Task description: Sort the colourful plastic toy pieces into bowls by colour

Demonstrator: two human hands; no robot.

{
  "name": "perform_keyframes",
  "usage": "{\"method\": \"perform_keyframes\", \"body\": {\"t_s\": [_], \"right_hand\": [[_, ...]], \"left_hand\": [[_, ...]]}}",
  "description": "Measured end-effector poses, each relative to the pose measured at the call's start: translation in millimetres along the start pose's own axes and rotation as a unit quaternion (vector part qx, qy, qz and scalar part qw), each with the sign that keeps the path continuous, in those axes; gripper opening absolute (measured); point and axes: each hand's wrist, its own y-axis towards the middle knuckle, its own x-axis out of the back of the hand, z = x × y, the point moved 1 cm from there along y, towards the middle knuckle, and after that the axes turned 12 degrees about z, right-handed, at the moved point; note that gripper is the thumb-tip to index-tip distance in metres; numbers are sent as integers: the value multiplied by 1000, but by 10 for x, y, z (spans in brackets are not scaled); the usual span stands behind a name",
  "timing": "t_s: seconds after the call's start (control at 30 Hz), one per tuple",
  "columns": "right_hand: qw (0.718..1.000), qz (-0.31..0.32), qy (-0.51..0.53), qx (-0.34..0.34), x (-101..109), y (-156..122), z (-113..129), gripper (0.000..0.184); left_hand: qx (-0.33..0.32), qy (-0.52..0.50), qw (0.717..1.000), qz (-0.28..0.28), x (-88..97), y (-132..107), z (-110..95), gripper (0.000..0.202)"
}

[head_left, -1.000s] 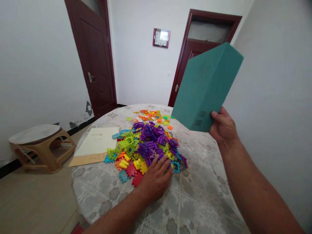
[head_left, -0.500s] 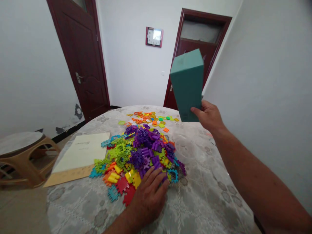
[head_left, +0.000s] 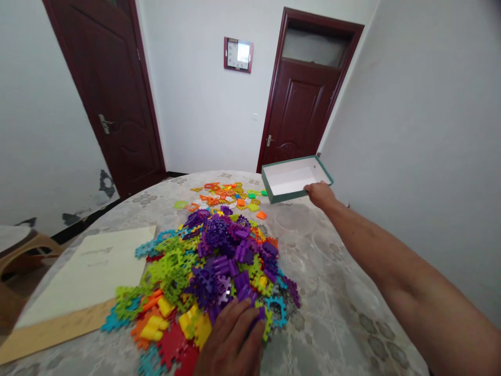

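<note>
My right hand grips the near right edge of a shallow green box, thumb and fingers closed on its wall. The box's open side faces up and shows a white inside. It is at the table's far right edge; whether it touches the table I cannot tell. My left hand lies with fingers stretched over the near side of a big pile of plastic gear pieces. Purple pieces are on top, with lime green, yellow, red, orange and blue ones around. Beyond the pile lie smaller orange and yellow pieces, spread flat.
A round table with a patterned grey cover holds everything. To the left lies a cream sheet with a tan strip. A tan stool stands at the far left. Dark red doors and a wall clock are behind.
The box has come down from above the table, turning from its closed side to its open white inside facing up. My left hand stays on the pile. The view has shifted nearer.
</note>
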Motion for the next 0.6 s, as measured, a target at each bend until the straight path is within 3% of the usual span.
{"method": "perform_keyframes", "body": {"t_s": [0.27, 0.6], "right_hand": [[998, 68, 11, -9, -469, 353, -93, 32], [991, 132, 25, 17, -798, 478, -164, 35]], "left_hand": [[10, 1, 1000, 15, -79, -39, 32, 29], [14, 0, 999, 41, -47, -53, 30, 28]]}}
